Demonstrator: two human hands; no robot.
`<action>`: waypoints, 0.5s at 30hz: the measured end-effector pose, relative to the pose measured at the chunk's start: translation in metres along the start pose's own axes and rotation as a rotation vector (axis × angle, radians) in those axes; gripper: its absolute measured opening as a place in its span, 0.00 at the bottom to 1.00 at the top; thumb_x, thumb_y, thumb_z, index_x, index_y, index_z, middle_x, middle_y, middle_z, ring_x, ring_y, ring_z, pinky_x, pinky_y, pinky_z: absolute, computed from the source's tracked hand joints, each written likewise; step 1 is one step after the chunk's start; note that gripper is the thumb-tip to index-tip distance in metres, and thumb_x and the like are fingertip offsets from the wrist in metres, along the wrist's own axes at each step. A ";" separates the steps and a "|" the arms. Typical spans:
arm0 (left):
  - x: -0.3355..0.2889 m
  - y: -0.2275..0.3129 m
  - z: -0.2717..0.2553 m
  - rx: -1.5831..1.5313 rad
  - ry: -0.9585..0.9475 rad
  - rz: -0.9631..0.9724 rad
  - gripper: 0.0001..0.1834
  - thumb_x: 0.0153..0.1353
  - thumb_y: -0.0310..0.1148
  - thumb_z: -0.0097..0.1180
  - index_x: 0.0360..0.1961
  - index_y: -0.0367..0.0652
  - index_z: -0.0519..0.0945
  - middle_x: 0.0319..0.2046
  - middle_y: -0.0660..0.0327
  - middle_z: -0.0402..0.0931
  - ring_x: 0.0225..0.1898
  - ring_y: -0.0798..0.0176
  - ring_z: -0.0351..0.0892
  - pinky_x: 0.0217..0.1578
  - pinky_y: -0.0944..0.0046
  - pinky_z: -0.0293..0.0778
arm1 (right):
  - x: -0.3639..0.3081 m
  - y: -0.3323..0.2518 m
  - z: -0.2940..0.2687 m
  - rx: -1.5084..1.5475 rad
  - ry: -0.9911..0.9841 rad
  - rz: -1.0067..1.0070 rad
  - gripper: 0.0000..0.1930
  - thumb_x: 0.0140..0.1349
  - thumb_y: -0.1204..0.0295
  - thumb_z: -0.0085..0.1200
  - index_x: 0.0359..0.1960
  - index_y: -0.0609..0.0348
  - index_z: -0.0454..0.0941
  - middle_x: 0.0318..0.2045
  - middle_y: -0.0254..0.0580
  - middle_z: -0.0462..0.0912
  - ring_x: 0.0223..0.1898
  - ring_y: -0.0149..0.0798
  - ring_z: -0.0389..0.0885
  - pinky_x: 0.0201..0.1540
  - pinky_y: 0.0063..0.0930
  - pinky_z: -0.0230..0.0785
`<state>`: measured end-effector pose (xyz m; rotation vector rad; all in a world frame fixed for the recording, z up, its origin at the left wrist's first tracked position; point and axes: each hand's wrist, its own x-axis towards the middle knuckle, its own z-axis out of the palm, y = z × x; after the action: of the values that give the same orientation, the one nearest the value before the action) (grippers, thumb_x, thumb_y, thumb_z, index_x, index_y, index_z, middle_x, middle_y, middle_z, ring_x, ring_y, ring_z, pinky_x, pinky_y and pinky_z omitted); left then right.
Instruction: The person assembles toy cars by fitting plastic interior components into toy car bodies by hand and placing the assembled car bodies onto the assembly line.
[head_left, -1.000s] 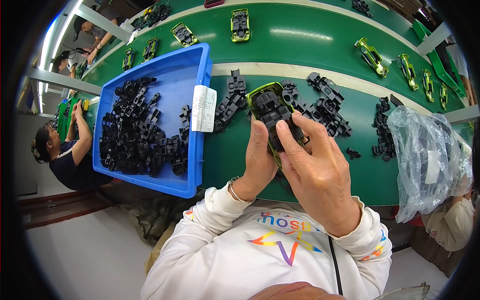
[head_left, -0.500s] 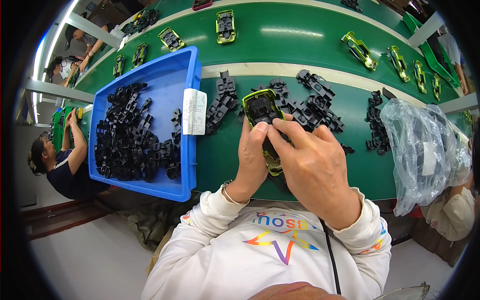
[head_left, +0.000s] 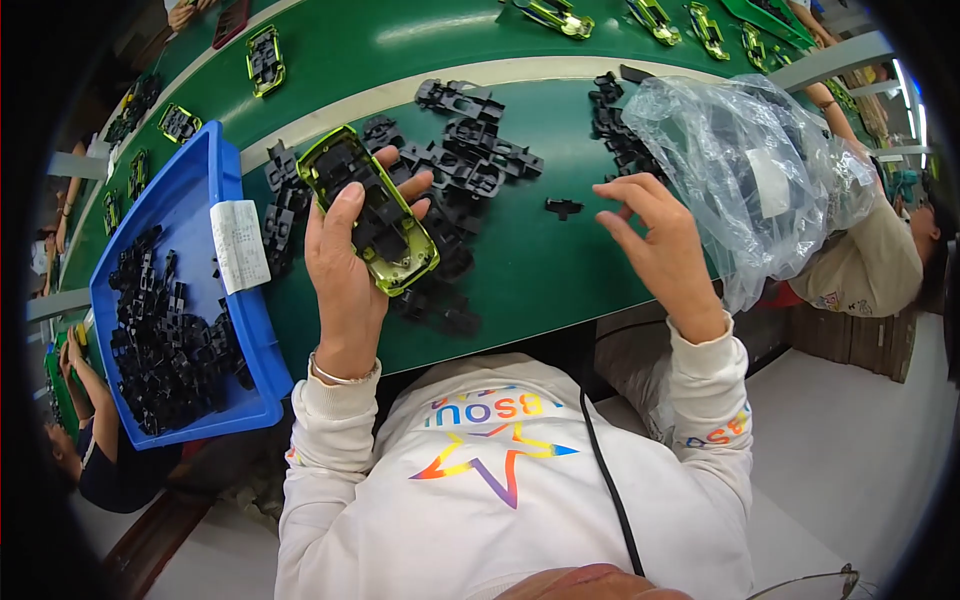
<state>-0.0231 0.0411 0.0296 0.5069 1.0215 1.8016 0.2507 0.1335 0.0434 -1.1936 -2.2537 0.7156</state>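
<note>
My left hand (head_left: 345, 265) grips a toy car body (head_left: 372, 212) with a shiny yellow-green shell and a black interior part inside it. The shell's open underside faces up, and my fingers wrap around its edges. To the right, my right hand (head_left: 655, 245) is raised over the green table with its fingers apart and holds nothing. Just left of its fingertips lies a small black plastic piece (head_left: 563, 208). Black moulded interior parts (head_left: 470, 150) lie in a heap beyond the car body, and some sit partly behind it.
A blue bin (head_left: 268, 375) with many black parts stands at the left, a paper label (head_left: 240, 246) on its rim. A clear plastic bag (head_left: 720, 150) lies at the right. Beyond, several green car shells (head_left: 265, 60) rest on the far green surface. Other people sit at both sides.
My right hand has let go of the car body and moved right, its fingers opening. The left hand keeps the car. The whole view has turned toward the right.
</note>
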 end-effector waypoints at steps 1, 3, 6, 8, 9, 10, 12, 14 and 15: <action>0.000 -0.001 0.004 0.018 -0.014 -0.004 0.23 0.70 0.33 0.47 0.63 0.35 0.63 0.56 0.44 0.73 0.51 0.42 0.82 0.46 0.55 0.85 | -0.002 0.003 0.003 0.007 0.021 -0.012 0.12 0.58 0.78 0.62 0.44 0.60 0.81 0.38 0.41 0.81 0.32 0.41 0.82 0.34 0.30 0.74; -0.003 -0.004 0.011 0.020 -0.016 -0.002 0.23 0.70 0.34 0.47 0.62 0.34 0.64 0.56 0.45 0.73 0.49 0.43 0.83 0.45 0.56 0.85 | 0.000 0.013 0.002 -0.061 0.049 0.012 0.11 0.58 0.77 0.62 0.43 0.59 0.81 0.40 0.40 0.80 0.33 0.42 0.82 0.35 0.34 0.74; -0.004 -0.004 0.012 0.037 -0.031 0.005 0.23 0.70 0.33 0.47 0.62 0.34 0.64 0.56 0.45 0.74 0.49 0.44 0.83 0.43 0.56 0.85 | 0.003 0.036 0.002 -0.286 0.177 0.069 0.11 0.58 0.76 0.62 0.43 0.59 0.81 0.40 0.40 0.80 0.36 0.45 0.83 0.38 0.36 0.74; -0.003 -0.004 0.011 0.051 -0.020 -0.018 0.23 0.70 0.33 0.46 0.62 0.34 0.64 0.56 0.45 0.74 0.48 0.45 0.83 0.43 0.57 0.85 | 0.003 0.046 0.008 -0.310 0.150 0.021 0.10 0.57 0.75 0.62 0.42 0.59 0.82 0.39 0.40 0.80 0.37 0.45 0.82 0.39 0.36 0.74; -0.003 -0.004 0.011 0.061 -0.007 -0.027 0.23 0.70 0.33 0.46 0.62 0.34 0.64 0.56 0.46 0.74 0.48 0.46 0.83 0.43 0.57 0.85 | 0.005 0.049 0.014 -0.329 0.116 -0.032 0.09 0.57 0.75 0.62 0.40 0.58 0.82 0.38 0.40 0.79 0.38 0.45 0.82 0.40 0.36 0.74; -0.004 -0.004 0.013 0.053 -0.003 -0.056 0.23 0.70 0.33 0.46 0.62 0.35 0.64 0.56 0.45 0.74 0.47 0.46 0.83 0.43 0.57 0.85 | 0.007 0.049 0.021 -0.344 0.153 -0.105 0.08 0.56 0.73 0.62 0.38 0.57 0.83 0.36 0.38 0.79 0.38 0.45 0.81 0.40 0.36 0.74; -0.003 -0.007 0.014 0.051 -0.012 -0.073 0.23 0.70 0.33 0.46 0.63 0.35 0.64 0.56 0.45 0.74 0.47 0.46 0.83 0.43 0.57 0.85 | 0.017 0.047 0.023 -0.352 0.154 -0.166 0.07 0.56 0.74 0.63 0.37 0.57 0.83 0.36 0.39 0.79 0.38 0.45 0.81 0.39 0.36 0.74; -0.005 -0.009 0.019 0.058 -0.012 -0.095 0.24 0.70 0.34 0.45 0.63 0.31 0.65 0.56 0.44 0.74 0.48 0.48 0.84 0.41 0.58 0.85 | 0.025 0.042 0.024 -0.343 0.196 -0.236 0.06 0.58 0.76 0.61 0.38 0.59 0.83 0.33 0.37 0.80 0.35 0.38 0.82 0.37 0.31 0.74; -0.006 -0.010 0.024 0.088 -0.023 -0.073 0.24 0.71 0.36 0.43 0.63 0.33 0.65 0.57 0.46 0.74 0.49 0.48 0.83 0.43 0.57 0.85 | 0.030 0.034 0.024 -0.311 0.190 -0.261 0.06 0.58 0.76 0.61 0.38 0.59 0.83 0.33 0.37 0.80 0.35 0.38 0.82 0.37 0.31 0.74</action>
<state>0.0019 0.0476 0.0354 0.5365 1.0933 1.6881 0.2412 0.1697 0.0090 -1.0219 -2.3530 0.1482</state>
